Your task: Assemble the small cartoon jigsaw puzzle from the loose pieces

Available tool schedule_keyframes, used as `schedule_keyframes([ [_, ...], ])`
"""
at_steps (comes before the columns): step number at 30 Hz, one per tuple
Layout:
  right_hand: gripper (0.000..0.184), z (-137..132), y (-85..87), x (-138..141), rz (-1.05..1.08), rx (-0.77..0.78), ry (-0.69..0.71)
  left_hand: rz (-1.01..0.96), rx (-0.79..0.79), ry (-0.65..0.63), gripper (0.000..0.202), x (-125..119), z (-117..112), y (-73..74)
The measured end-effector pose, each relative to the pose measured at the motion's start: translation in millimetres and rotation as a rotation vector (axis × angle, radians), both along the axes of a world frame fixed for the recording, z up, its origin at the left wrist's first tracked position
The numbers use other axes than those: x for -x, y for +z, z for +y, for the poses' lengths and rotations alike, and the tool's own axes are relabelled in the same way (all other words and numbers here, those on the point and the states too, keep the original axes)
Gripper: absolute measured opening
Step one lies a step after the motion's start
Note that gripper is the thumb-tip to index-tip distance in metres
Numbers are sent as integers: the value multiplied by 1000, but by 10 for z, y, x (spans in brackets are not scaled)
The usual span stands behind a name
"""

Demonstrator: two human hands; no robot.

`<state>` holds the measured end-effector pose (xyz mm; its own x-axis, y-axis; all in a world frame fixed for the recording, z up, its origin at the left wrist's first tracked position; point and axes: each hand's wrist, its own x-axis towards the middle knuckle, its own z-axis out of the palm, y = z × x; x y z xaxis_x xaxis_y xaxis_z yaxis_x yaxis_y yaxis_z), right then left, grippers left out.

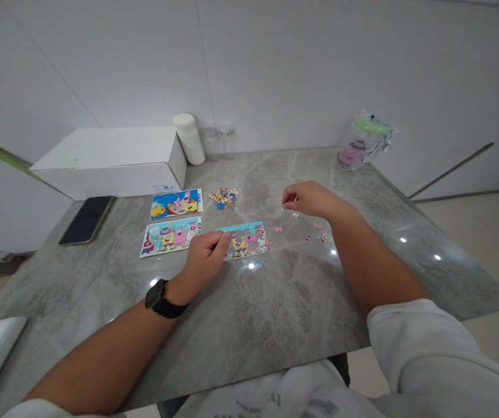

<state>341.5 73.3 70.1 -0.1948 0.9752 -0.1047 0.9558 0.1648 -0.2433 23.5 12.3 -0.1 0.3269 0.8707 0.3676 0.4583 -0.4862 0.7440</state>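
A small cartoon jigsaw puzzle [249, 239] lies partly assembled on the grey marble table [275, 302]. My left hand [206, 254], with a black watch on the wrist, rests curled at the puzzle's left edge, its index finger pressing on that edge. My right hand [308, 198] hovers beyond the puzzle with its fingers pinched together; what they hold is too small to name. Loose pieces [317, 235] are scattered to the right of the puzzle. A pile of pieces [224, 197] sits behind it.
Two finished cartoon puzzles [175, 204] [170, 236] lie to the left. A white box [110, 162], a white bottle [189, 139] and two glass jars [218, 143] stand at the back. A phone [87, 219] lies far left. A plastic-wrapped container [365, 142] stands back right.
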Motion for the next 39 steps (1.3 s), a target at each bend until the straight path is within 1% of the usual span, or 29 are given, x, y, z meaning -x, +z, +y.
schedule_keyframes([
  [5,6,-18,-174,207,-144,145,97,-89,115,41,53,17,30,-23],
  [8,16,-10,-248,255,-233,240,129,-107,150,54,54,12,39,-28],
  [11,24,-7,-278,261,-288,306,169,-110,165,59,53,7,43,-31],
  [15,24,-26,-268,258,-294,322,203,-112,175,50,53,3,48,-36],
  [20,28,-38,-261,253,-295,333,213,-103,182,48,53,3,50,-43],
  [22,26,-35,-268,254,-289,334,218,-99,184,50,53,3,47,-43],
  [26,19,-27,-294,267,-271,318,237,-91,185,50,53,0,45,-35],
  [31,20,-15,-340,288,-265,299,230,-97,201,36,53,-2,53,-39],
  [39,19,15,-414,269,-254,293,232,-113,220,51,53,-10,68,-45],
])
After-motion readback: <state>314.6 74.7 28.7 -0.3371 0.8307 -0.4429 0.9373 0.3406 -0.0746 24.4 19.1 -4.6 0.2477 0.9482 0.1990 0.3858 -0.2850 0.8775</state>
